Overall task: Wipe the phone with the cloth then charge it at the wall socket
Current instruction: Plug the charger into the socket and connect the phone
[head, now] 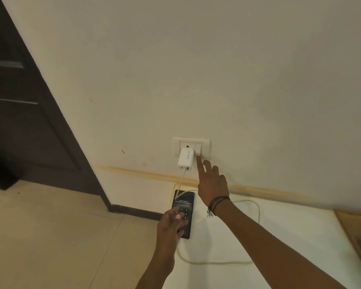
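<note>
Phone [184, 202] flat on white pad [290, 236] below socket [191, 140], screen lit, cable [217, 262] at top end. Likely step: switching power on. Press switch [198, 148] fully, don't nudge charger [186, 159], check screen. Right hand [213, 184]: index straight on switch, rest loose. Left hand [171, 226]: fingers spread, touching phone.

Right arm stretched forward and up, right hand [213, 184] with index finger [199, 163] straight, other fingers loosely spread. Left hand [171, 224] lower, palm down, fingers relaxed and fanned, forearm bare.
</note>
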